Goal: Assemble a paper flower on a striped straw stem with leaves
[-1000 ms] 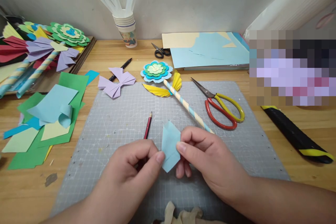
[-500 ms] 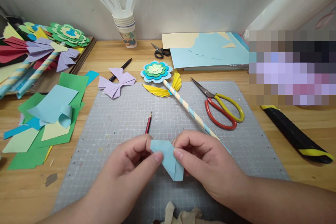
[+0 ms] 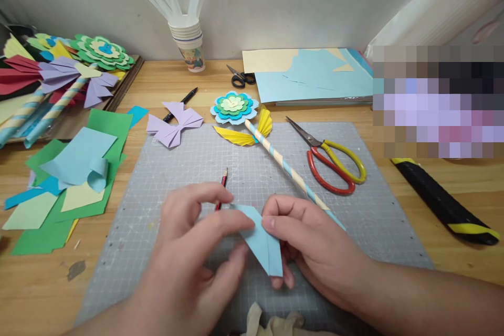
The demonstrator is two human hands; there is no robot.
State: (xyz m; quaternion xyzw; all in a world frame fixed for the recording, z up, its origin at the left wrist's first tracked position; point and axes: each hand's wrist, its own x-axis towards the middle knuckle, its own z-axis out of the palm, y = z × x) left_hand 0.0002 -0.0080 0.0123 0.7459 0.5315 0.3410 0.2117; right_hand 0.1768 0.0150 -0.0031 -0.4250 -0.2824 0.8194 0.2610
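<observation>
At the far left lies a heap of finished paper flowers (image 3: pixel 100 50) and bows on striped sticks, and in front of it a spread of scraps (image 3: pixel 74 178) in green, pale blue and cream, one blue sheet curled at its corner. On the near left corner of the mat (image 3: pixel 177 168) sits a lilac bow (image 3: pixel 174 123), with a black pen (image 3: pixel 181 101) just behind it. A red pencil (image 3: pixel 221 189) lies on the mat, its lower end hidden by the left hand (image 3: pixel 197 252), whose fingers are bent and spread, the fingertips pressing on the left part of the blue paper (image 3: pixel 263 241). That paper is a small pale blue piece, folded flat, with a straight crease down its length and a squared lower end; it is held low over the near middle of the mat, tilted down to the right. The right hand (image 3: pixel 311 247) pinches its right edge between thumb on top and fingers beneath. Behind lie a layered flower (image 3: pixel 234 106), yellow fans on a striped stick (image 3: pixel 283 160), then red-and-yellow scissors (image 3: pixel 333 160), and at the right a black and yellow tool (image 3: pixel 441 200).
</observation>
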